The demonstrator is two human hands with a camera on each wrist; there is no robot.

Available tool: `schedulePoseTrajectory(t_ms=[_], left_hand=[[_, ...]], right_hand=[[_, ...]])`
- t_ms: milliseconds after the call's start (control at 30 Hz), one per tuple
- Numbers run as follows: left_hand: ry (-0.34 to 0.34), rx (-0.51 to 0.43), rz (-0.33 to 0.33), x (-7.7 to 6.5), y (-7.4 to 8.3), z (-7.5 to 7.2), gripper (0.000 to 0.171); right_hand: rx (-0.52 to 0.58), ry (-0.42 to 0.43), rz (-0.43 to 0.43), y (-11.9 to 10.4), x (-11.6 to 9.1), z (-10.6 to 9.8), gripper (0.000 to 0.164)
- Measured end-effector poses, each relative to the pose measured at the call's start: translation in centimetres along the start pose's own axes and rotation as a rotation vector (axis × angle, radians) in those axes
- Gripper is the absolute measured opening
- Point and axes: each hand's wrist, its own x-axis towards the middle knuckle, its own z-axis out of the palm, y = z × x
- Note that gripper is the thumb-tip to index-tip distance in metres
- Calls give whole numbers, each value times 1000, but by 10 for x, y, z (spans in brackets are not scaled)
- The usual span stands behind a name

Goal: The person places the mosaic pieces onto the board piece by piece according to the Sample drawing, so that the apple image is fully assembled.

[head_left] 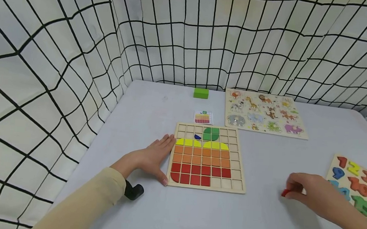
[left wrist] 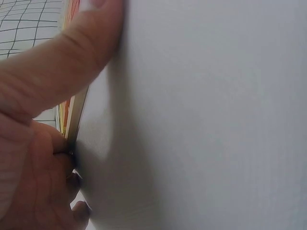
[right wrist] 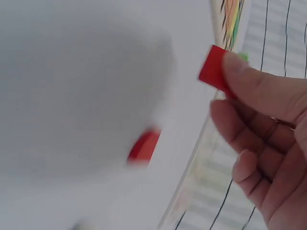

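A wooden grid board [head_left: 239, 170] lies mid-table, with red, orange, yellow, green and blue pieces in its cells. Bare cells show along its right side, the lower right and the upper left. My left hand [head_left: 153, 157] rests at the board's left edge, fingers extended along it and thumb by the near corner. Right of the board, my right hand [head_left: 310, 194] pinches a red square tile [right wrist: 211, 69] between thumb and fingers, above the table. Another red piece [right wrist: 145, 146], with a curved side, lies on the tabletop below that hand in the right wrist view.
Beyond the board are a small pattern card [head_left: 203, 117] and a green block [head_left: 201, 93]. An animal puzzle board [head_left: 265, 112] lies at the back right. A number puzzle [head_left: 357, 184] sits by my right forearm. Black netting [head_left: 195, 50] encloses the table's back and left.
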Motion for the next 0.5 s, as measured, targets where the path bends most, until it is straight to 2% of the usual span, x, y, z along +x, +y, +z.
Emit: schedulePoseTrajectory(t_ms=[100,267,367,500], left_hand=[[4,1,0,-1,1,-1,138],[-6,-14,-1,-1,2,0,136],[-10,-6,-6,-1,2,1,137],[0,12,-11,-1,2,-1,137]], right_hand=[[44,75,-138,-40,17,1,19],[72,92,-279,-96,49,9,15],[76,78,-331,-115,64,15,12],[84,85,-383,-128,73,23,10]])
